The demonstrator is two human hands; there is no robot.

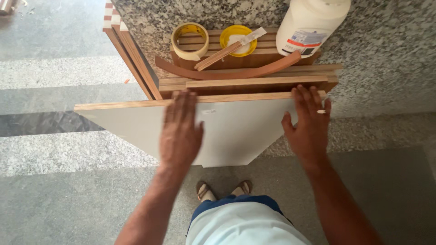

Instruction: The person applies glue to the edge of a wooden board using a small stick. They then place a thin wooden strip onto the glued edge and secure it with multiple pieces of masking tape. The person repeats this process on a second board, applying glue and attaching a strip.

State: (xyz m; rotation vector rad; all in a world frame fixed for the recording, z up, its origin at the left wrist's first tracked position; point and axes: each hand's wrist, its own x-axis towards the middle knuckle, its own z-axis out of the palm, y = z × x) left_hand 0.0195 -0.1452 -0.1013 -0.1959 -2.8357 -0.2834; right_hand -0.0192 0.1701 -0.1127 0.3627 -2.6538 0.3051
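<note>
Left edge of granite counter [386,50]: striped brown and white laminate boards [129,54] lean on edge against it. Next, roll of beige masking tape [190,41] sits on a stack of brown wooden strips [254,79], with a long curved brown veneer strip [236,72] lying across the stack. Beside the tape, a round yellow lid with white glue in it [235,40] and a flat wooden stick [227,52] laid over it. Far right, big white plastic glue jar [313,22], rectangular label with blue and red patches on its side, text too small to tell.

White laminated plywood panel [227,131], plywood edge on top, lower corners cut at an angle, stands in front of the counter, its top edge touching the wood stack.

Left hand [180,131] flat, fingers together, palm pressed on the panel face, fingertips at the top edge. Right hand [309,124] spread, fingers on the panel's upper right corner, thumb out, ring on one finger. Both forearms extended forward. Sandalled feet [225,190] on grey stone floor [68,204] below.
</note>
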